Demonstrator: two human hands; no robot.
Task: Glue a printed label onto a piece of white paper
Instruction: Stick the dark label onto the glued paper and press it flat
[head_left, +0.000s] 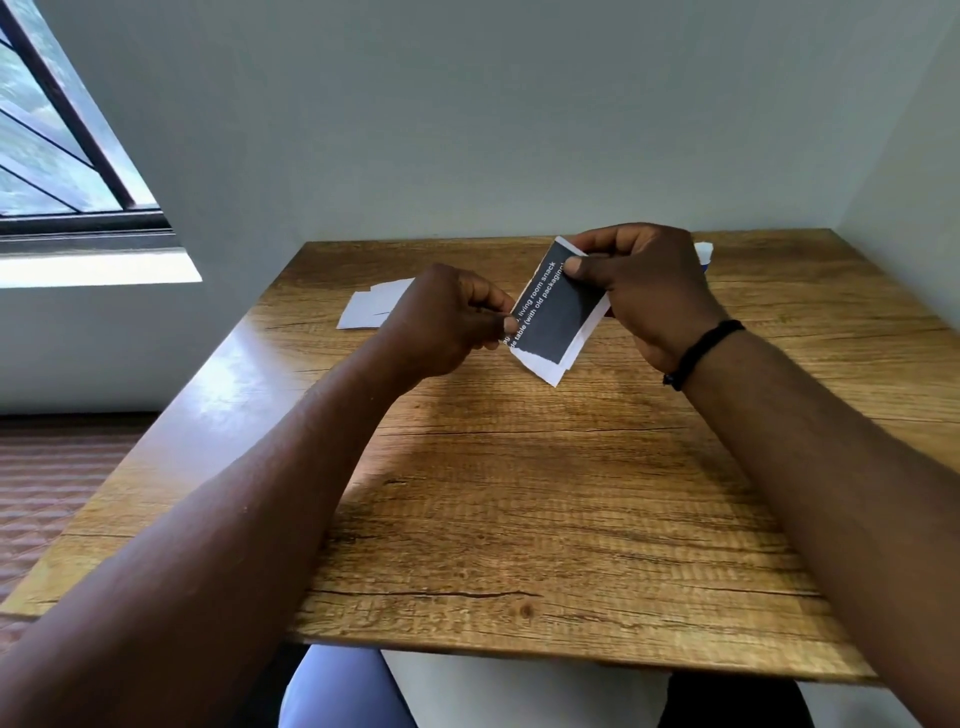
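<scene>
printed label (558, 306) | held above tabletop (519, 493) | left hand (441, 322) fingers pinch 7 o'clock corner, right hand (639, 291) fingers pinch 1 o'clock end | risk: opposed pull tears it

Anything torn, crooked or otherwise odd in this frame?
Yes: the dark printed label, pinched between left hand and right hand above the wooden table, has a ragged lower edge and sits askew on its white backing paper.
</scene>
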